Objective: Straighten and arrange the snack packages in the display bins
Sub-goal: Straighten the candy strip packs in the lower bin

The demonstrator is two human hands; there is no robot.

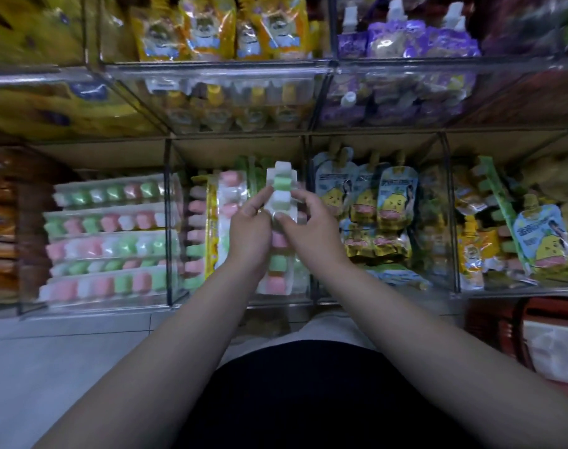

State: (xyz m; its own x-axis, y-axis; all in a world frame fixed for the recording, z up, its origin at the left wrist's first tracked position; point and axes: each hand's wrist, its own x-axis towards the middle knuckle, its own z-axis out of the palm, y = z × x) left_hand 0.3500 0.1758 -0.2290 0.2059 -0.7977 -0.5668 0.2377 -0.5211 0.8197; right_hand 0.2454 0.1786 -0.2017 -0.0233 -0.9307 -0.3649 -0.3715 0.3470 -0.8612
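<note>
Two hands meet on one strip of jelly cups [281,192], held over the middle bin [282,303] of the lower row. The left hand [248,230] pinches the strip's left edge between thumb and curled fingers. The right hand [308,226] curls round its right edge and lower end. The strip stands nearly upright, its top end toward the bin's back edge, with white and green cups showing above the fingers.

Under the hands, loose strips [225,202] of pink, green and white cups lie lengthwise in the same bin, running from its back edge to its front edge. One with a yellow border sits near the left wall.

In the left bin [97,307], stacked strips [110,241] of the same kind lie crosswise in even rows. The bin right of the middle [405,291] holds spouted pouches [373,209] printed with a yellow cartoon figure, standing toward its back edge. The far right bin [519,290] is a jumble of pouches and strips lying at angles.

On the upper row, yellow pouches [224,30] fill one clear bin and purple pouches [405,40] the next; blur hides their print. Pale floor tiles [49,351] run below the bins' front edges, and a red basket [503,322] sits at the lower right.
</note>
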